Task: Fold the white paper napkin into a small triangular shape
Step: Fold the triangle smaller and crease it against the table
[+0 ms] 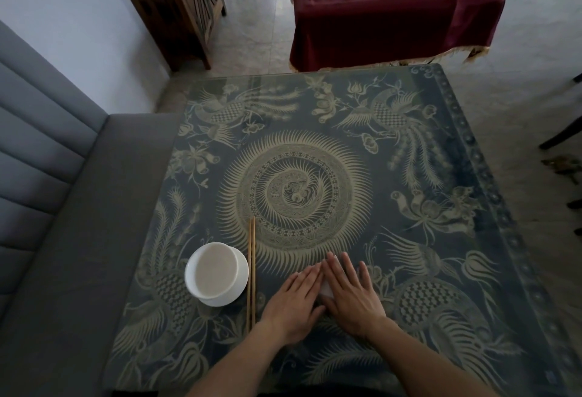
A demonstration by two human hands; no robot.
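Note:
The white paper napkin (326, 291) lies flat on the patterned table near its front edge. Almost all of it is hidden; only a small white patch shows between my two hands. My left hand (294, 303) rests palm down on the napkin's left part, fingers straight and together, pointing up and to the right. My right hand (351, 294) lies palm down on its right part, fingers slightly spread and pointing away from me. The inner edges of the two hands touch. I cannot make out the napkin's shape under them.
A white bowl (216, 273) on a white saucer stands left of my hands. A pair of wooden chopsticks (251, 274) lies between the bowl and my left hand. The glass-topped table (409, 176) has a dark phoenix pattern. A grey sofa (63, 223) is left.

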